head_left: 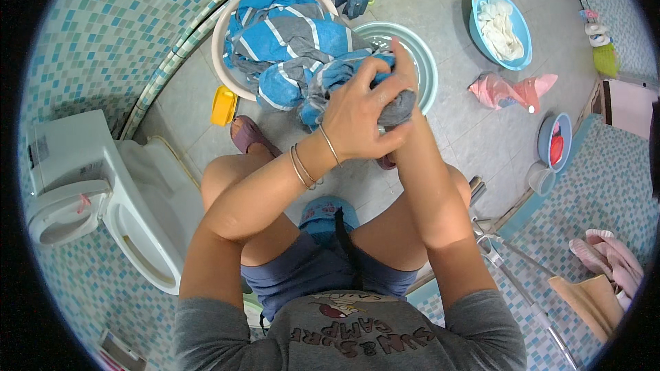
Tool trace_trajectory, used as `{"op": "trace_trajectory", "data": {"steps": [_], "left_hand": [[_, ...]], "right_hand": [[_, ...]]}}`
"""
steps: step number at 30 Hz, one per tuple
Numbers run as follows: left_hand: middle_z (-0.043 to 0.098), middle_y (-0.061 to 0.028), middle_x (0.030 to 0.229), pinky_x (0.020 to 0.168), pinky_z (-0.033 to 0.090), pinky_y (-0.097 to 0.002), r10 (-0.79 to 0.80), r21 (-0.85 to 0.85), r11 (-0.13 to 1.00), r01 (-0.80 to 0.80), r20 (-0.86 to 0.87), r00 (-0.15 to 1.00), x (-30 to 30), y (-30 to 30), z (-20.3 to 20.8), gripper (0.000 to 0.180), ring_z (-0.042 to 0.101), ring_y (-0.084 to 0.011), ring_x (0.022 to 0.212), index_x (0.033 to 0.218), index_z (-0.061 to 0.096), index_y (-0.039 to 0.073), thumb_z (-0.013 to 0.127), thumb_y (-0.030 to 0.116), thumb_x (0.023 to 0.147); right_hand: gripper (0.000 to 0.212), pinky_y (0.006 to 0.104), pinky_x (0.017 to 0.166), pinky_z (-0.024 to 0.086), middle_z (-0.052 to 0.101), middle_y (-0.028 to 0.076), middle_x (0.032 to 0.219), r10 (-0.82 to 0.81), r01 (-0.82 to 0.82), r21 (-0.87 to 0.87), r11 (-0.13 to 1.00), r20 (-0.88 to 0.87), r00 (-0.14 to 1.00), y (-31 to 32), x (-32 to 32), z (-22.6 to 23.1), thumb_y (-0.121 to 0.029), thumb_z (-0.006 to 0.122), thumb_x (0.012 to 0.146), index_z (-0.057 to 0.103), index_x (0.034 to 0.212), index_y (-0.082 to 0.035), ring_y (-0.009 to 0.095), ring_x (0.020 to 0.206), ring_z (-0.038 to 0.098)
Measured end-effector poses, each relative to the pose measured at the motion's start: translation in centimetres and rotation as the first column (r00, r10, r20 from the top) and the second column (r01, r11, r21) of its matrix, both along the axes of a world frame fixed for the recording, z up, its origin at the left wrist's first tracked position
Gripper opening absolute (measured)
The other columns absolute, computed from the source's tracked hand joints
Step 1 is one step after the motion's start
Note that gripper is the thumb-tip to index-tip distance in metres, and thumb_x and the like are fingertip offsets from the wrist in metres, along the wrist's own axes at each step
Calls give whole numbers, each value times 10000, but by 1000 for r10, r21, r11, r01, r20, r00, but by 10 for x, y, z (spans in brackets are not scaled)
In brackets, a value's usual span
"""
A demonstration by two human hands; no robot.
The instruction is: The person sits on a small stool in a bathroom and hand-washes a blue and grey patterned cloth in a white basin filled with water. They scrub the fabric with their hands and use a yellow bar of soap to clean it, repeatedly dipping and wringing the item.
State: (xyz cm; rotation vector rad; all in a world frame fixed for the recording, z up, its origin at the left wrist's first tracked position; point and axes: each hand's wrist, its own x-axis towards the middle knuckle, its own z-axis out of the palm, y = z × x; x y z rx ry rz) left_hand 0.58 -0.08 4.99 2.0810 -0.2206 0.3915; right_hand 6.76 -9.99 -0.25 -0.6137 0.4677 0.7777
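Grey tiled floor (485, 134). Striped cloth (302, 38) upper center, running from pale tub (219, 45) over green basin (427, 72). Left hand (364, 106) curls round a bunched end; right hand (404, 69) mostly hidden, grip unclear. Probably soft, heavy if wet; grab thick folds.

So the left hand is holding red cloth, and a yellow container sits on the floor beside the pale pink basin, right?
Not red: the head view shows the left hand holding blue-and-grey striped cloth. The yellow container does sit there.
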Motion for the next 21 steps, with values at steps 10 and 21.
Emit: {"op": "trace_trajectory", "data": {"steps": [10,21], "left_hand": [[585,-115,833,697,488,-358,81,-38,996,-79,43,996,-5,-3,-1,153,596,-300,767,813,594,57,663,168,734],[590,-130,788,617,479,-359,269,-31,963,-268,163,949,1,2,-13,246,598,-314,691,840,577,37,698,209,711]], "right_hand": [[258,339,696,480,598,83,832,-37,57,-207,977,101,994,17,1,29,-312,544,867,581,924,-63,196,763,587],[241,316,591,444,579,30,745,-4,12,-82,997,95,995,19,-3,17,-295,570,836,565,735,-76,121,699,547]]}}
